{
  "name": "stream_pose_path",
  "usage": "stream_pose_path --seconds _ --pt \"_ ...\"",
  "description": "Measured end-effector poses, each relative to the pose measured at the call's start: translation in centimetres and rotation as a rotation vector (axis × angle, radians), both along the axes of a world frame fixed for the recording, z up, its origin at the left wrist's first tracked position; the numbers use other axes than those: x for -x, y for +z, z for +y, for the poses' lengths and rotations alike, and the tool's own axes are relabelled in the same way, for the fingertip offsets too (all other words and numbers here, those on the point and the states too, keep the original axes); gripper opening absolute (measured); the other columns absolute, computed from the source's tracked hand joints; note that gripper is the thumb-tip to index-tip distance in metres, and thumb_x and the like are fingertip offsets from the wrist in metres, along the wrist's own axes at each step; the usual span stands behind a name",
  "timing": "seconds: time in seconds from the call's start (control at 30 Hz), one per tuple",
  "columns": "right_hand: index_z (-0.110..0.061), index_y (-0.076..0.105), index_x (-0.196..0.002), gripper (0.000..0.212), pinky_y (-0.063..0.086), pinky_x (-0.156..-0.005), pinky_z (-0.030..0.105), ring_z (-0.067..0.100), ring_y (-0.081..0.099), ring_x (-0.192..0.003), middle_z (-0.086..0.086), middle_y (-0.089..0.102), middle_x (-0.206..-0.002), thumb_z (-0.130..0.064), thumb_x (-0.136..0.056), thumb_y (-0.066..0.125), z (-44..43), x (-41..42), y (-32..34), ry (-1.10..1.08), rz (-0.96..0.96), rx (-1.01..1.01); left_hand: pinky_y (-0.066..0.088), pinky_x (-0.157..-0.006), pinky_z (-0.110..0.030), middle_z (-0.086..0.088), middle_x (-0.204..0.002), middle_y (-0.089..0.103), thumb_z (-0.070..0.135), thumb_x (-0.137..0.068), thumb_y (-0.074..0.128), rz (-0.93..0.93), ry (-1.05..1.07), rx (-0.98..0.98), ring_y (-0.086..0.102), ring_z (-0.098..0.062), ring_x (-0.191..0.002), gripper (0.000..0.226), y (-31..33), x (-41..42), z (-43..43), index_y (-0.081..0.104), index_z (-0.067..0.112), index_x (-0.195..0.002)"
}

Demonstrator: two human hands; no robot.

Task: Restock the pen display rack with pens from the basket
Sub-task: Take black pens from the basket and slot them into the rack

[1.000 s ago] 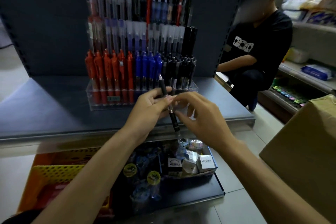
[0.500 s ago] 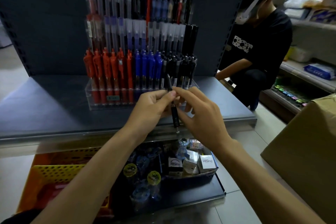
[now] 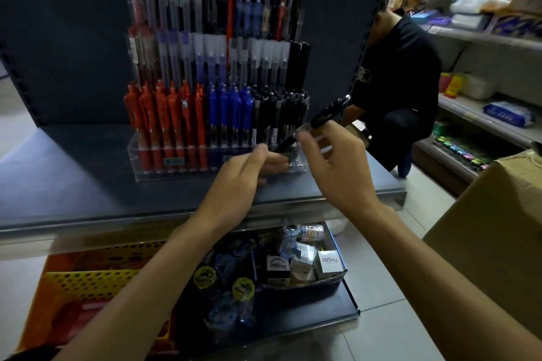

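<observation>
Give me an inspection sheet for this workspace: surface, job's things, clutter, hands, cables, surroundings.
Surface: dark shelf carries the clear pen rack.
Job's things: the rack's front row holds red, blue and black pens; one black pen is tilted in front of the rack's right end; basket, orange and yellow, sits below the shelf on the left.
Clutter: small boxes and round-capped bottles on the lower shelf.
Hands: left hand pinches the pen's lower end; right hand pinches its middle.
Cables: nothing seen.
Surroundings: crouching person, cardboard box and stocked shelves on the right.
</observation>
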State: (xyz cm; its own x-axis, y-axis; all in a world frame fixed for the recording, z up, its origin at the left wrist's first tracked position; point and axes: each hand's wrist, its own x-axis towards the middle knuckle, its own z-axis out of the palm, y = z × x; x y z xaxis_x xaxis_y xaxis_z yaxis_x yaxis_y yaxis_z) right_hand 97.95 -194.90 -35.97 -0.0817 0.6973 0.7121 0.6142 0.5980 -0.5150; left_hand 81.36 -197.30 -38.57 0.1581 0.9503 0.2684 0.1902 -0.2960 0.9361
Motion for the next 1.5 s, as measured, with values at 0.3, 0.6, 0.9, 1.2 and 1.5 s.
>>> stream_pose_path --seconds 0.3,0.6,0.9,1.2,1.5 --pt "-0.011 0.063 -0.091 0.012 0.057 -0.068 0.047 0.017 0.069 -0.066 -0.001 0.07 -0.073 -0.023 -0.093 0.06 3.4 -2.2 1.6 -0.087 0.138 0.174 0.015 -0.109 -0.026 0.013 -0.154 0.03 0.05 -0.094 0.029 0.704 0.054 -0.293 0.022 -0.005 -0.139 0.052 -1.1 0.3 0.5 0.042 0.035 -0.141" --pt "-0.012 0.06 -0.088 0.014 0.056 -0.068 0.047 0.024 0.067 -0.066 0.002 0.066 -0.068 -0.026 -0.09 0.058 6.0 -2.6 1.7 -0.138 0.029 0.203 0.01 -0.115 -0.033 0.007 -0.159 0.02 0.05 -0.092 0.026 0.955 0.044 -0.335 0.012 -0.015 -0.144 0.058 -1.9 -0.1 0.8 0.032 0.033 -0.147" --pt "-0.019 0.064 -0.099 0.015 0.053 -0.08 0.044 0.033 0.065 -0.09 0.002 0.071 -0.093 -0.03 -0.09 0.059 5.7 -1.9 2.1 -0.207 -0.318 0.281 0.007 -0.116 -0.038 0.001 -0.159 0.021 0.055 -0.087 0.012 0.99 0.05 -0.386 0.007 -0.017 -0.143 0.067 -2.3 -0.4 0.8 0.041 0.03 -0.143" --pt "-0.031 0.059 -0.077 0.016 0.043 -0.067 0.03 0.025 0.063 -0.084 -0.01 0.056 -0.071 -0.04 -0.087 0.069 6.0 -1.6 -0.3 -0.261 -0.242 0.338 -0.006 -0.116 -0.036 0.002 -0.161 0.011 0.049 -0.096 0.026 0.969 0.072 -0.386 -0.005 -0.013 -0.144 0.051 -2.0 0.0 0.6 0.038 0.032 -0.143" --pt "-0.026 0.061 -0.087 0.014 0.046 -0.068 0.031 0.019 0.06 -0.074 -0.013 0.052 -0.066 -0.039 -0.091 0.064 5.8 -1.3 -0.7 -0.282 -0.143 0.227 -0.001 -0.116 -0.038 0.002 -0.16 0.016 0.046 -0.093 0.029 0.966 0.114 -0.377 0.001 -0.016 -0.146 0.053 -1.9 0.9 0.2 0.038 0.032 -0.143"
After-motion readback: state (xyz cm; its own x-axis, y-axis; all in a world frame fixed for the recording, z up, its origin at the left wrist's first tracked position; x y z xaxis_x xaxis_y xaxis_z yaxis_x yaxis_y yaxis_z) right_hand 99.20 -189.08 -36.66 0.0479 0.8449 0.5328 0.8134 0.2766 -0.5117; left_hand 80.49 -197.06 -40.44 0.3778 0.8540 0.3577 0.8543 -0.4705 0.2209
